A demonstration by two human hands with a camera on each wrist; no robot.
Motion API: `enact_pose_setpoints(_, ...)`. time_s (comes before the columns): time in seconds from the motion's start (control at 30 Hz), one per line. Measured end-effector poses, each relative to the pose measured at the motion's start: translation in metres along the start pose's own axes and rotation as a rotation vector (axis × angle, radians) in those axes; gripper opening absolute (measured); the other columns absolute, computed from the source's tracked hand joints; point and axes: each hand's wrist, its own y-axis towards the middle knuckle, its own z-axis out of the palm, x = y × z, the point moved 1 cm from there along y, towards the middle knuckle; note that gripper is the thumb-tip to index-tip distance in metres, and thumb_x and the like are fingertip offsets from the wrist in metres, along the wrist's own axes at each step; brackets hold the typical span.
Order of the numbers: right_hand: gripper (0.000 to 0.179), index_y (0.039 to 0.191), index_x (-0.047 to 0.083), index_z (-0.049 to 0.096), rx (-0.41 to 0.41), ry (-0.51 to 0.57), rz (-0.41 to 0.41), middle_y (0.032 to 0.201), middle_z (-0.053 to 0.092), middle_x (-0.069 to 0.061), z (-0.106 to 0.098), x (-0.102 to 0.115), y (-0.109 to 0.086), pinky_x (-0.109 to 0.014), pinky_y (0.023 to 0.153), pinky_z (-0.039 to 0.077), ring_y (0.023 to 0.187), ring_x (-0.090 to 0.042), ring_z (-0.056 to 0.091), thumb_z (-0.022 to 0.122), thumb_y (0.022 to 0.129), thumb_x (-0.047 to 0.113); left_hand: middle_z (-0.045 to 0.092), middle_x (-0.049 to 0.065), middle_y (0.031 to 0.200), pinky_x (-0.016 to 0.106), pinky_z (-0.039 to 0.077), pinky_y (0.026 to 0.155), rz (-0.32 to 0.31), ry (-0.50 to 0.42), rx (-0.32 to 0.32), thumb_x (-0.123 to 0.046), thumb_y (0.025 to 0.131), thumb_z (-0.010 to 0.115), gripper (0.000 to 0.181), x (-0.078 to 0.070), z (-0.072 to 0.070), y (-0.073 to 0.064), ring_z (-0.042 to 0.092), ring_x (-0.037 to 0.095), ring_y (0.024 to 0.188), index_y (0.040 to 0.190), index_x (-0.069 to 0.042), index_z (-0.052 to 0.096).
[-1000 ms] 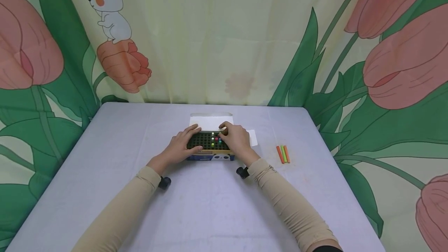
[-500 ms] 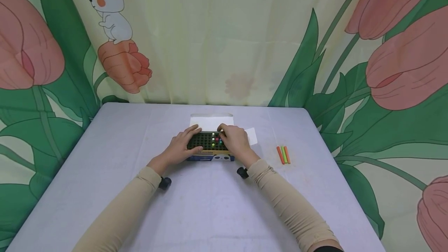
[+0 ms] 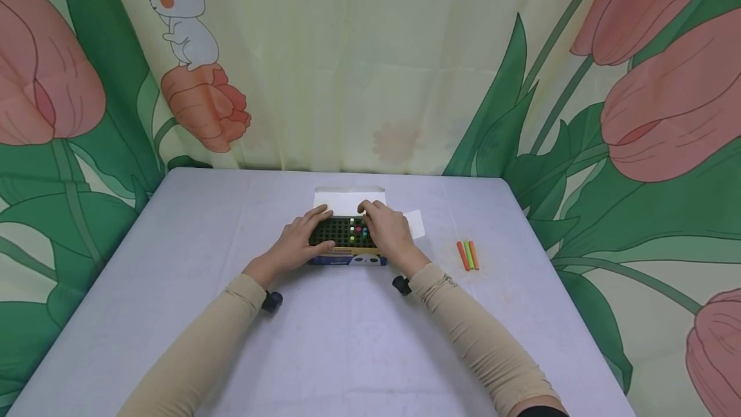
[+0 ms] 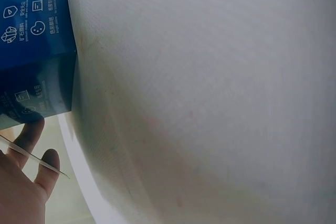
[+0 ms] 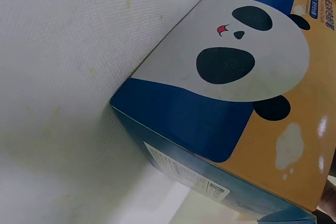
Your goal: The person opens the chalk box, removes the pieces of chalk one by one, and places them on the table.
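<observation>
A blue and yellow chalk box [image 3: 347, 257] with a panda face stands on the table, its white lid flap [image 3: 349, 200] folded back. Inside lies a dark grid [image 3: 330, 231] of holes, with several coloured chalks [image 3: 357, 229] standing in its right half. My left hand [image 3: 298, 237] holds the box's left end, thumb at the front edge and fingers toward the back corner. Fingers bent, my right hand [image 3: 390, 230] reaches over the right end, fingertips close over the grid's back right. I cannot tell whether they pinch a chalk.
Two orange chalk sticks [image 3: 463, 256] and a green chalk stick [image 3: 469, 255] lie side by side on the white-covered table [image 3: 347, 352], right of the box. A white side flap [image 3: 415, 224] sticks out behind my right hand. A printed curtain [image 3: 359, 82] hangs behind the table.
My right hand has shifted slightly left over the grid, uncovering more of the coloured chalks. My left hand, the box and the loose sticks have stayed in place.
</observation>
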Motion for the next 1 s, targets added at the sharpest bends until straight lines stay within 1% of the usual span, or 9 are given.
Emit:
enact_pose_setpoints(0.13, 0.017, 0.122, 0.02, 0.067, -0.018, 0.0, -0.012, 0.1, 0.07, 0.0, 0.0002, -0.0001, -0.0003, -0.023, 0.048, 0.042, 0.054, -0.009, 0.049, 0.059, 0.107, 0.019, 0.018, -0.001, 0.173, 0.073, 0.025, 0.113, 0.0, -0.003, -0.002, -0.057, 0.099, 0.063, 0.08, 0.0007, 0.0004, 0.0003, 0.036, 0.04, 0.146, 0.164, -0.026, 0.03)
enact_pose_setpoints(0.3, 0.02, 0.125, 0.02, 0.067, -0.053, 0.018, -0.02, 0.106, 0.069, -0.002, 0.0015, 0.0002, -0.0007, -0.022, 0.044, 0.04, 0.048, -0.009, 0.045, 0.059, 0.108, 0.017, 0.018, -0.002, 0.173, 0.073, 0.025, 0.113, 0.002, -0.007, -0.007, -0.057, 0.099, 0.064, 0.08, 0.002, 0.0011, 0.0006, 0.037, 0.04, 0.146, 0.164, -0.026, 0.031)
enact_pose_setpoints(0.43, 0.022, 0.128, 0.02, 0.065, -0.065, 0.025, -0.014, 0.108, 0.066, -0.003, 0.0022, 0.0004, -0.001, -0.023, 0.043, 0.038, 0.045, -0.01, 0.042, 0.056, 0.109, 0.016, 0.019, -0.002, 0.173, 0.073, 0.026, 0.113, 0.008, -0.011, -0.009, -0.056, 0.099, 0.064, 0.08, 0.0023, 0.0013, 0.0006, 0.037, 0.04, 0.145, 0.164, -0.024, 0.031)
enact_pose_setpoints(0.6, 0.026, 0.132, 0.022, 0.064, -0.083, 0.045, -0.002, 0.112, 0.063, -0.004, 0.0016, 0.0006, -0.0012, -0.024, 0.042, 0.038, 0.044, -0.01, 0.042, 0.049, 0.111, 0.015, 0.019, -0.001, 0.173, 0.074, 0.025, 0.113, 0.009, -0.012, -0.01, -0.056, 0.098, 0.065, 0.08, 0.0014, 0.0005, -0.0004, 0.037, 0.041, 0.145, 0.164, -0.023, 0.031)
enact_pose_setpoints(0.7, 0.028, 0.133, 0.023, 0.064, -0.094, 0.057, 0.005, 0.114, 0.061, -0.004, 0.0014, 0.0004, -0.001, -0.024, 0.042, 0.038, 0.042, -0.01, 0.042, 0.049, 0.111, 0.014, 0.019, -0.001, 0.173, 0.074, 0.025, 0.113, 0.005, -0.008, -0.008, -0.056, 0.099, 0.064, 0.08, 0.0024, 0.001, 0.0003, 0.037, 0.041, 0.146, 0.164, -0.024, 0.031)
enact_pose_setpoints(0.93, 0.035, 0.138, 0.024, 0.059, -0.097, 0.059, 0.028, 0.116, 0.058, -0.007, 0.002, -0.0006, -0.0002, -0.021, 0.04, 0.036, 0.04, -0.009, 0.04, 0.052, 0.108, 0.008, 0.02, -0.001, 0.173, 0.074, 0.026, 0.112, 0.015, -0.008, -0.015, -0.057, 0.099, 0.064, 0.08, 0.0042, 0.0016, 0.0015, 0.037, 0.041, 0.146, 0.164, -0.021, 0.032)
enact_pose_setpoints(1.0, 0.035, 0.139, 0.024, 0.058, -0.111, 0.064, 0.036, 0.116, 0.057, -0.008, 0.0029, -0.0014, -0.0001, -0.021, 0.039, 0.035, 0.04, -0.008, 0.039, 0.05, 0.109, 0.008, 0.02, -0.001, 0.173, 0.074, 0.026, 0.112, 0.016, -0.006, -0.015, -0.057, 0.099, 0.064, 0.08, 0.0042, 0.0018, 0.0013, 0.037, 0.041, 0.145, 0.164, -0.022, 0.032)
